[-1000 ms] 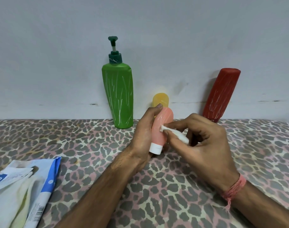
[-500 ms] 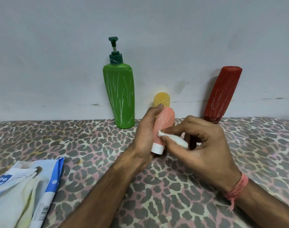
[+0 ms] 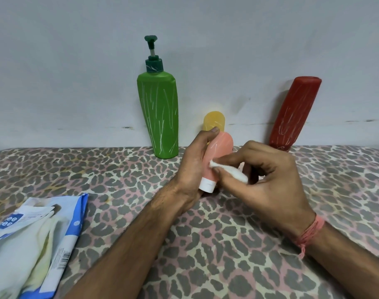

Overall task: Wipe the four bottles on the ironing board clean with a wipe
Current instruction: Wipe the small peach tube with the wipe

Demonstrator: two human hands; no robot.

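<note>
Left hand grips the pink bottle, fingers and thumb curled round it, white cap down, lifted just above the ironing board. Right hand pinches a folded white wipe between thumb and fingertips; wipe tip touches the bottle's front face, mid-body.

Other three bottles at the wall, not being handled: green pump bottle upright, yellow bottle directly behind the pink one, red bottle leaning on the wall. White streaks visible on green and red; judged not yet wiped. Wipe packet lies open at near left.

Risks, judged:
- wipe is bunched small, so little of it meets the surface; streaks may remain
- left fingers cover part of the bottle; that part gets missed unless turned
- leaning red bottle could topple if the right hand knocks it
</note>
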